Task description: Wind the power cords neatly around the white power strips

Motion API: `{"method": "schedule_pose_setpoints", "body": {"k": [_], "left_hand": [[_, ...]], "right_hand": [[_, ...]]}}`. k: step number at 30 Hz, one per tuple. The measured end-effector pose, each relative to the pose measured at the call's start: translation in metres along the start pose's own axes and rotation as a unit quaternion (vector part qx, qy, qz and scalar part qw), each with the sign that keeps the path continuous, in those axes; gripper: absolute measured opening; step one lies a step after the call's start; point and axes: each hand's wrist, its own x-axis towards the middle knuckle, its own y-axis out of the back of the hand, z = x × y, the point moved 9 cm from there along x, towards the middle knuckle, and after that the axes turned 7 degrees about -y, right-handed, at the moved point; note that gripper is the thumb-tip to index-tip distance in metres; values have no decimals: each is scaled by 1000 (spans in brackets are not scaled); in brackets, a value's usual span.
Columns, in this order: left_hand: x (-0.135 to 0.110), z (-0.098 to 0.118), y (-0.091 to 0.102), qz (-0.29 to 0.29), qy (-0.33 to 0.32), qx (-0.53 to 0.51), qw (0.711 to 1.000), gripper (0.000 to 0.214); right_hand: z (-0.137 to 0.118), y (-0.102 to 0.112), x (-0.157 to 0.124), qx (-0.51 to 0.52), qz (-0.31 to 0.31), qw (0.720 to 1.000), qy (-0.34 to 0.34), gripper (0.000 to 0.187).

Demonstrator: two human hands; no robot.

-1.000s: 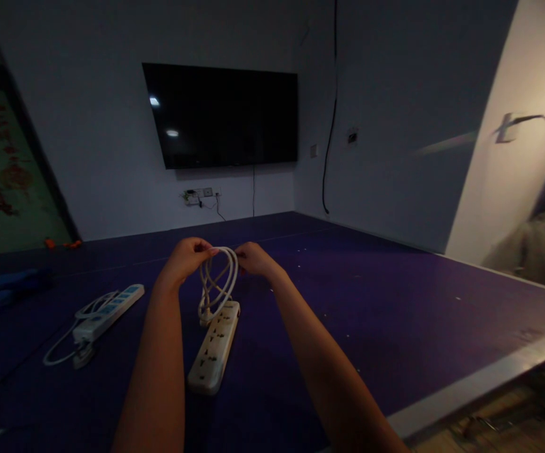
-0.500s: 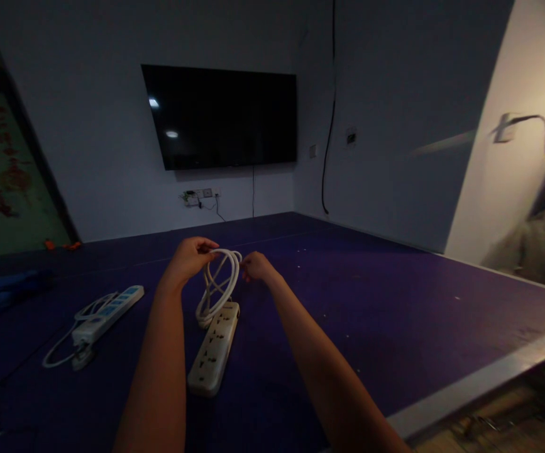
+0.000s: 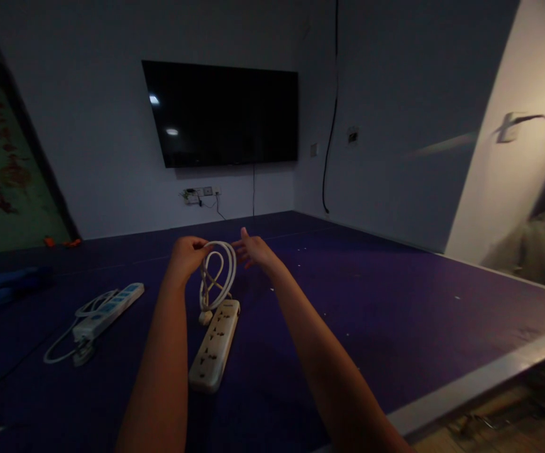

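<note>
A white power strip (image 3: 215, 346) lies on the purple surface in front of me, its sockets facing up. Its white cord (image 3: 230, 267) is gathered into upright loops above the strip's far end. My left hand (image 3: 188, 255) pinches these loops at their upper left. Just right of the loops is my right hand (image 3: 254, 250), thumb raised and fingers spread, with nothing in its grasp. The cord's plug (image 3: 205, 317) hangs or rests beside the strip's far end; which of the two I cannot tell.
Left of my arm lies a second power strip (image 3: 109, 311) with blue sockets and a coiled white cord. Blue cloth (image 3: 5, 286) is at the far left. A television (image 3: 225, 116) hangs on the back wall. A pale edge (image 3: 484, 384) bounds the purple surface at right.
My right hand has opened, its thumb lifting and fingers spreading beside the loops. The cord loops have shifted slightly left and up in my left hand, and the plug now shows clearly.
</note>
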Motion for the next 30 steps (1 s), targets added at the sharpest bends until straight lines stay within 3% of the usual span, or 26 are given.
{"method": "schedule_pose_setpoints", "body": {"k": [2, 4, 5, 9, 15, 18, 22, 24, 27, 30], "left_hand": [[2, -3, 1, 10, 0, 12, 1000, 23], [4, -5, 1, 15, -2, 23, 1000, 23], [4, -5, 1, 15, -2, 27, 1000, 21], [3, -4, -4, -6, 6, 10, 1000, 23], [-7, -5, 3, -57, 58, 26, 996, 85], [-13, 7, 4, -123, 31, 86, 988, 67], [-32, 19, -25, -303, 5, 103, 947, 39], [-41, 14, -38, -358, 22, 138, 923, 31], [-40, -3, -42, -359, 59, 257, 895, 13], [-30, -12, -35, -315, 71, 318, 891, 7]], "right_hand": [[-16, -7, -12, 77, -58, 995, 17, 60], [-27, -11, -22, 83, -83, 992, 38, 39], [-28, -12, -25, 75, -84, 993, 41, 32], [-25, -12, -25, 86, -59, 994, 25, 37], [-21, -7, -20, 162, -31, 986, -2, 22], [-16, -7, -19, 212, -19, 977, -22, 19], [-7, -6, -14, 292, 22, 955, -42, 19], [-3, -5, -11, 317, 39, 947, -44, 18], [1, -5, -7, 332, 50, 941, -43, 17], [5, -3, -6, 345, 63, 935, -47, 16]]}}
